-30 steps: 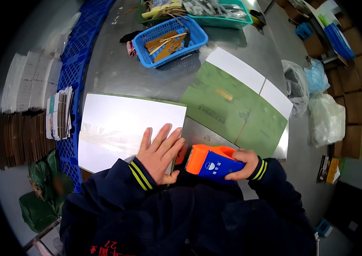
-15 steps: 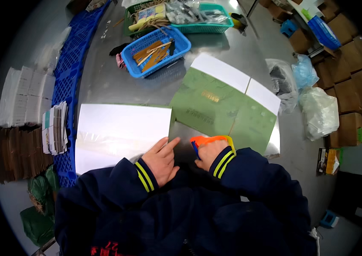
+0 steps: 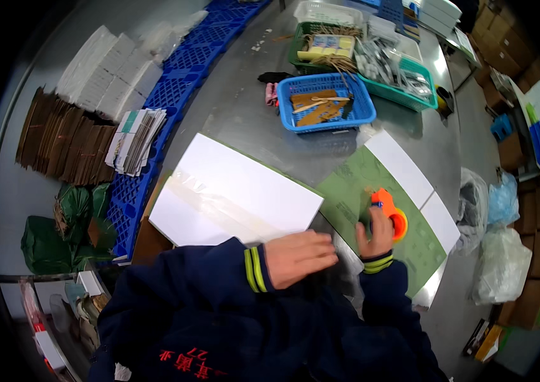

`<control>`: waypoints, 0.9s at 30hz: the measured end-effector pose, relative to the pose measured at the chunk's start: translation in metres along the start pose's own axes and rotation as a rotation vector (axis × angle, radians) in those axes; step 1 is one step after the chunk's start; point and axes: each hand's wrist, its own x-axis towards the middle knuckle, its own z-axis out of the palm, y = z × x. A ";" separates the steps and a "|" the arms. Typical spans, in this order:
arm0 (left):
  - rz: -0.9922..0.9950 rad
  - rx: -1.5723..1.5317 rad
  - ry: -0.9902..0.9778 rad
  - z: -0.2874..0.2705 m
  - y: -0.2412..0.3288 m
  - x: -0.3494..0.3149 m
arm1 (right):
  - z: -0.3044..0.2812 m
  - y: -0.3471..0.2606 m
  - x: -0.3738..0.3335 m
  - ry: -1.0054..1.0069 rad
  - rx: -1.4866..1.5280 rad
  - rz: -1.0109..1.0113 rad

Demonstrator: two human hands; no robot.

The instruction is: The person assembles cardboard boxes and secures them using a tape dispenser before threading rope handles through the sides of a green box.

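An orange tape dispenser (image 3: 389, 210) with a roll of tape rests on a green printed cardboard sheet (image 3: 350, 176) with white panels. Right at the dispenser is my right hand (image 3: 377, 237), its thumb and fingers apart and not wrapped round it; I cannot tell whether it still touches. My left hand (image 3: 300, 258), slightly blurred, is stretched out flat with nothing in it, beside the near right corner of a white box or board (image 3: 251, 184). Clear tape runs along that white surface, and a green edge shows behind it.
Beyond the work stands a blue basket (image 3: 362, 114) with brown strips and sticks. Behind it are a dark green basket (image 3: 305, 65) and a teal basket (image 3: 403, 99) of packets. Blue plastic pallets (image 3: 184, 67) line the left, with stacked brown cardboard (image 3: 60, 137) beyond.
The view has swung to the left. My right hand has loosened its grip on the tape dispenser, which now lies on the green sheet. My left hand has moved, fingers now extended flat.
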 end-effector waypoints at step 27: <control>-0.801 -0.679 0.412 -0.121 -0.156 -0.238 | 0.124 -0.042 -0.031 -0.598 1.051 0.542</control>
